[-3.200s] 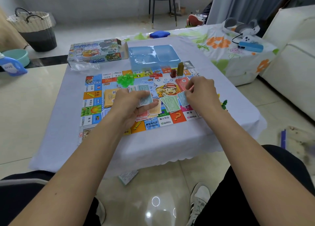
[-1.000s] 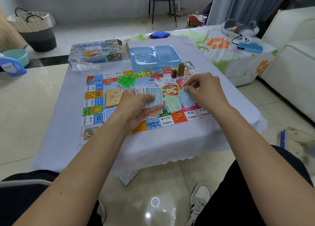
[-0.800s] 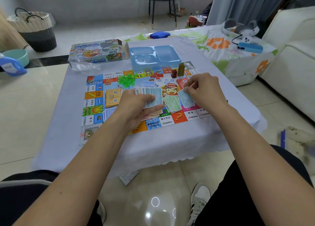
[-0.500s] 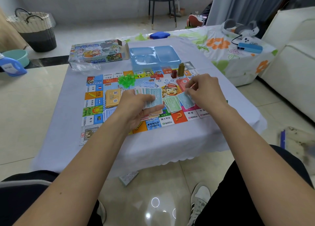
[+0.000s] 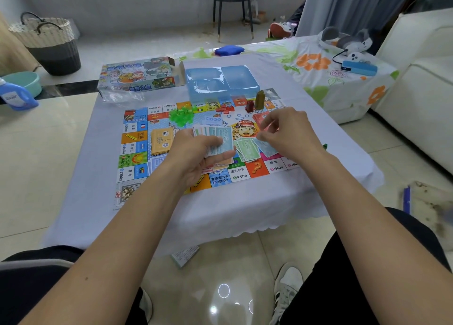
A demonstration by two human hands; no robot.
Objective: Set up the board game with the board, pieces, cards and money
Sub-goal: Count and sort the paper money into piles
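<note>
Your left hand [image 5: 196, 153] grip is clamped on a fan of pale blue play money [image 5: 215, 140] – top note reads 1000 – over the colourful game board [image 5: 137, 157] on the counter. Your right hand [image 5: 286, 133] has fingers curled above the green 500 notes [image 5: 247, 149] – can't tell if it pinches one.

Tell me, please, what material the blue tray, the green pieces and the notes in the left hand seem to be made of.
Blue tray: likely thin moulded plastic, glossy; it is translucent with shiny highlights.
Green pieces: probably clear hard plastic; light passes through them.
Notes that the left hand holds fanned: apparently printed paper, matt, thin.
</note>
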